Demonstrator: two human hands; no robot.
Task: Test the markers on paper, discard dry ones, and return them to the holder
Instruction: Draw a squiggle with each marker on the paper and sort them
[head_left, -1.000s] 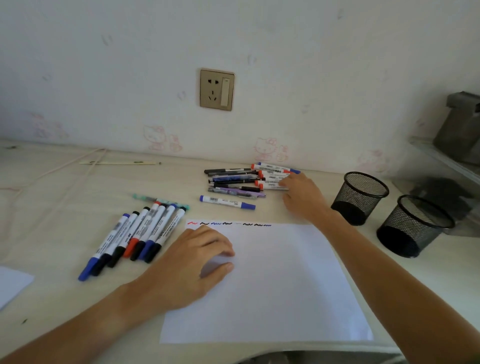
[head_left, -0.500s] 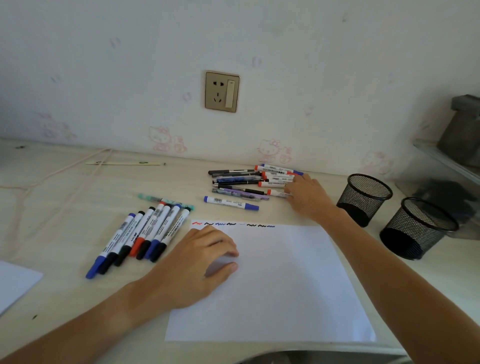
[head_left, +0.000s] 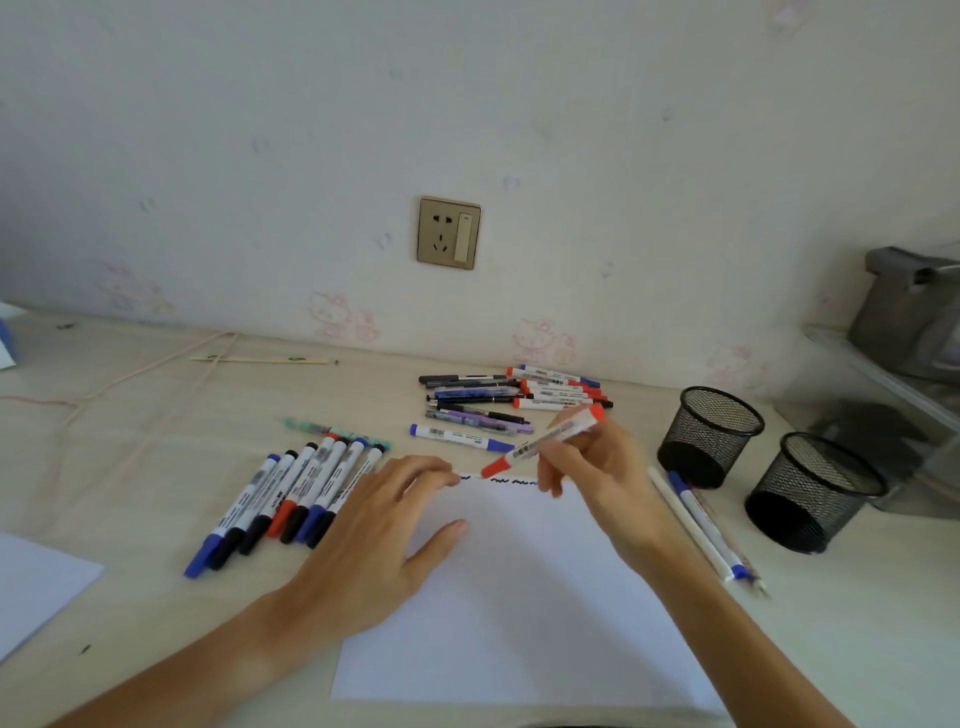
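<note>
Right now the testing step is in hand: the right hand (head_left: 597, 467) pinches a red marker (head_left: 545, 441) in a writing grip, fingers curled round its barrel, and the red cap end points down-left at the far edge of the sheet of paper (head_left: 519, 597), just beside the row of squiggles (head_left: 514, 481) drawn there. The left hand (head_left: 384, 535) lies flat on the paper's left part with fingers straight and spread a little, holding the sheet still. The marker looks capped, so the next move probably calls for pulling the cap off, likely with the left hand, before a stroke can be drawn. A row of markers (head_left: 291, 493) lies to the left of the paper, seemingly the tested ones, and a heap of markers and pens (head_left: 509, 400) sits at the far side, near the wall. Two black mesh cups (head_left: 709, 436) stand to the right, with a few more pens (head_left: 701, 530) lying between them and the paper.
</note>
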